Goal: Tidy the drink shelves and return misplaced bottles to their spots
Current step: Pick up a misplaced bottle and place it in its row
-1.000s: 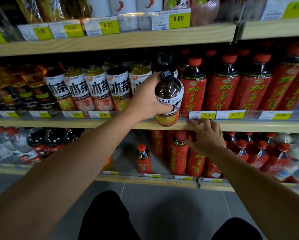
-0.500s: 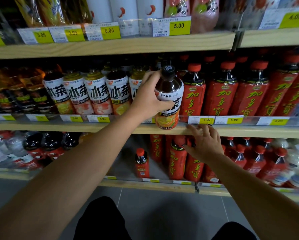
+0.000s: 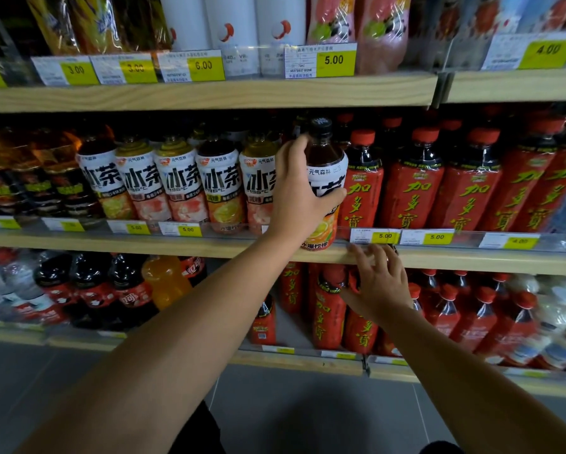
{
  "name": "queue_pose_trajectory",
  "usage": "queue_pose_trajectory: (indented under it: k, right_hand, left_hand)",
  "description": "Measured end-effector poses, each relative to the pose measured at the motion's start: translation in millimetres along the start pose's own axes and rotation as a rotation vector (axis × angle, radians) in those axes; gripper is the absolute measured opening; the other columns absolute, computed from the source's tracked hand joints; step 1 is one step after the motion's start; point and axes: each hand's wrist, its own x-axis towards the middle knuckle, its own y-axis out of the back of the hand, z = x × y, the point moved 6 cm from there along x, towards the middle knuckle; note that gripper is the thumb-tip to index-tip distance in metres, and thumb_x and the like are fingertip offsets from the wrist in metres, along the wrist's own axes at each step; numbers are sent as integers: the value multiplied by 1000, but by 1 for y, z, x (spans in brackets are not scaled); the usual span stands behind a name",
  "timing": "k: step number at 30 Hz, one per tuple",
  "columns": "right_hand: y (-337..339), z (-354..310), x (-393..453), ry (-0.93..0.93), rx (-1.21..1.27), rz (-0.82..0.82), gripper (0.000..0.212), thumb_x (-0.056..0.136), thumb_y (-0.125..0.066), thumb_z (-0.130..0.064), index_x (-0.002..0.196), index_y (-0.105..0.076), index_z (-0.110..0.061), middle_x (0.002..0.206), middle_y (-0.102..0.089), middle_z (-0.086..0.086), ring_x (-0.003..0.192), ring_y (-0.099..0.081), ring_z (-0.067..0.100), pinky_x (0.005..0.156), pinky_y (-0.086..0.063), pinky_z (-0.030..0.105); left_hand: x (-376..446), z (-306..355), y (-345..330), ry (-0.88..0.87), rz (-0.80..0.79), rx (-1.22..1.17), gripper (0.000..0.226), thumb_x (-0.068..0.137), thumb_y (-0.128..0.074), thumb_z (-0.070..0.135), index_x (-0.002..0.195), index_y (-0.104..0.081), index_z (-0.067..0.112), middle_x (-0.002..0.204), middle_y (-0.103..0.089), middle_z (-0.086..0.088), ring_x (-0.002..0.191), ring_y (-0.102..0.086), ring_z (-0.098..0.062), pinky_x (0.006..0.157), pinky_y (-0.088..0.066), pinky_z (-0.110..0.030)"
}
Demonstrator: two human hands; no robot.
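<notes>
My left hand grips a white-labelled iced tea bottle with a black cap, held upright in front of the middle shelf, its base just over the shelf's front rail. It stands between the row of matching white-labelled tea bottles on its left and the red herbal tea bottles on its right. My right hand is lower, fingers spread, their tips at the middle shelf's front edge, in front of red bottles on the bottom shelf.
The top shelf carries bagged and white bottles behind yellow price tags. On the bottom shelf stand cola bottles, an orange drink, a small red bottle and pale bottles at the right. Grey floor lies below.
My left hand has carried the tea bottle up and closer to the middle shelf, beside the white-labelled row. My right hand has stayed at the shelf's front edge.
</notes>
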Motion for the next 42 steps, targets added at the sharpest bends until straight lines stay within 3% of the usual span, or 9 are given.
queue_pose_trajectory:
  k: [3, 7, 10, 14, 22, 25, 30, 35, 42]
  right_hand:
    - [-1, 0, -1, -1, 14, 11, 94, 80, -58, -62, 154, -4, -41, 161, -9, 7, 148, 1, 36, 119, -19, 56]
    - [-2, 2, -1, 8, 9, 2, 96, 81, -58, -63, 154, 0, -42, 162, -7, 6, 149, 4, 34, 121, -16, 54]
    - [-1, 2, -1, 13, 11, 1, 97, 81, -60, -62, 154, 1, -41, 162, -6, 6, 149, 5, 34, 121, -14, 53]
    - [-4, 0, 0, 3, 4, -3, 100, 79, -61, -63, 154, 1, -40, 162, -5, 7, 149, 6, 35, 121, -15, 55]
    - [-1, 0, 1, 0, 16, -25, 100, 76, -64, -59, 154, -3, -40, 160, -6, 5, 148, 4, 35, 120, -16, 55]
    - [0, 0, 1, 0, 25, -27, 100, 75, -64, -59, 153, -5, -40, 159, -8, 6, 148, 3, 35, 120, -18, 55]
    - [-1, 1, 1, 0, 39, -17, 102, 74, -65, -60, 154, -6, -40, 160, -8, 6, 148, 3, 34, 120, -16, 55]
    - [-1, 0, -1, -4, 49, -9, 102, 73, -66, -57, 154, -5, -40, 159, -6, 6, 148, 7, 34, 121, -11, 56]
    - [-2, -1, -1, -12, 37, 1, 104, 73, -66, -59, 154, -5, -39, 160, -7, 7, 149, 7, 34, 122, -8, 54]
  left_hand:
    - [2, -2, -3, 20, 10, 7, 99, 67, -91, 29, 147, -36, 14, 143, -38, -8, 129, -41, -14, 95, -25, -1]
    - [4, -8, 5, 53, -30, 16, 100, 69, -89, 33, 151, -33, 23, 143, -46, -4, 127, -47, -13, 98, -39, -22]
    - [7, -10, 14, 93, -60, -10, 99, 70, -89, 25, 151, -34, 22, 140, -54, 1, 122, -49, -5, 97, -41, -18]
    - [11, -13, 19, 133, -15, -38, 93, 69, -87, 15, 148, -39, 20, 133, -59, 3, 109, -55, -3, 82, -37, 3]
    - [20, -14, 18, 134, 29, -62, 87, 67, -87, 16, 142, -43, 22, 124, -63, 4, 106, -60, -6, 78, -40, 2]
    - [23, -14, 12, 128, 21, -69, 88, 66, -87, 13, 142, -43, 21, 120, -64, 5, 98, -61, -2, 82, -48, -8]
    - [22, -17, 4, 97, 55, -35, 90, 64, -86, 17, 143, -42, 23, 128, -60, -1, 114, -59, -15, 91, -49, -21]
    - [24, -20, 3, 66, 55, -42, 89, 62, -83, 23, 142, -43, 21, 128, -59, -3, 116, -58, -17, 98, -51, -37]
    - [24, -19, 2, 30, 103, -36, 88, 62, -82, 21, 142, -44, 18, 129, -57, -5, 118, -57, -19, 98, -50, -39]
